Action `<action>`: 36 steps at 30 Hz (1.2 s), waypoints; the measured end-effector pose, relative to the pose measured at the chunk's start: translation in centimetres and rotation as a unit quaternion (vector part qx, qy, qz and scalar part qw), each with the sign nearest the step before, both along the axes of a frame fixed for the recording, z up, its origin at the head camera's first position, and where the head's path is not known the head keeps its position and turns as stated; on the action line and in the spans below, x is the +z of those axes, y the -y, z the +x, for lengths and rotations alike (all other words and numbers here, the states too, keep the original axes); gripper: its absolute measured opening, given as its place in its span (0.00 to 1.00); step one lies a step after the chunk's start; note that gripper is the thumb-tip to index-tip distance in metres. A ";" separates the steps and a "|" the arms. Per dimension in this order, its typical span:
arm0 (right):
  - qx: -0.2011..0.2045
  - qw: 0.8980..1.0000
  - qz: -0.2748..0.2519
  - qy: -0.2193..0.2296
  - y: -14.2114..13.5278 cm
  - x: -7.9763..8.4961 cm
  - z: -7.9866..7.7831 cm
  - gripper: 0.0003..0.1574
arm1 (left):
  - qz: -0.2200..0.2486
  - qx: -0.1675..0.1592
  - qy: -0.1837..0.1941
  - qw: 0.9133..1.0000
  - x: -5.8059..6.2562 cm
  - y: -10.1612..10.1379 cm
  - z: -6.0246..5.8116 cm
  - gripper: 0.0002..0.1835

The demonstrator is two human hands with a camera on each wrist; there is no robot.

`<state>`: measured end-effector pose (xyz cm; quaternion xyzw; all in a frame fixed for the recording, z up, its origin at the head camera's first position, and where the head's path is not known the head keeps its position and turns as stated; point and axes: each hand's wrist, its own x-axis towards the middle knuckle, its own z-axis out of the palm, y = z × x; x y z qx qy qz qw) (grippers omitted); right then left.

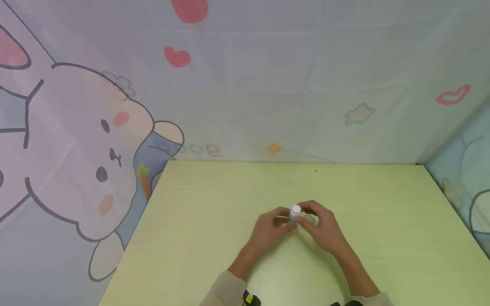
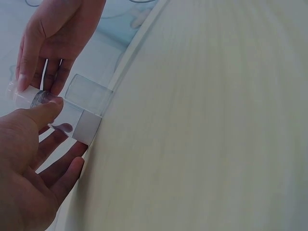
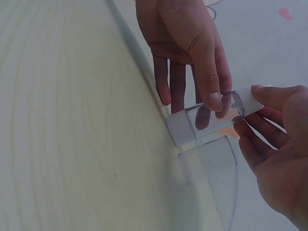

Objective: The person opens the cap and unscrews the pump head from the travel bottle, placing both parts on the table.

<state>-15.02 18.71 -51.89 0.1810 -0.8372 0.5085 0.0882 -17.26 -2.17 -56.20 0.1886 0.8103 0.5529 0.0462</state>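
Note:
A small clear bottle (image 3: 207, 118) with a white base and a white cap (image 1: 296, 208) stands upright at the middle of the table. My left hand (image 1: 268, 229) holds its see-through body between thumb and fingers. The right hand (image 1: 323, 225) pinches the white cap, thumb on the near side and fingers on the far side. Right beside the bottle, to its right, is a clear, open-topped cup (image 2: 89, 95). In the head view the cup shows mostly as a thin rim, partly behind the right hand.
The pale wooden table (image 1: 214, 199) reaches back to a printed cloth (image 1: 249, 97) with hearts and a rabbit. Another cloth (image 1: 463, 170) hangs along the right edge. A tiny dark speck (image 1: 316, 171) lies near the table's back edge.

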 end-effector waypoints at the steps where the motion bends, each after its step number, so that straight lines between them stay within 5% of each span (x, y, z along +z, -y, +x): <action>1: 0.001 1.000 0.000 0.000 0.0 0.0 0.0 0.15 | 0.000 0.001 0.000 1.000 0.0 0.0 0.0 0.19; 17: 0.005 1.000 -0.005 -0.006 -0.1 -0.5 -0.2 0.16 | -0.009 0.007 0.002 1.000 0.4 0.0 0.3 0.18; 36: -0.046 0.998 -0.026 0.028 0.7 0.0 0.0 0.15 | -0.008 -0.001 0.002 1.000 0.6 0.0 0.3 0.18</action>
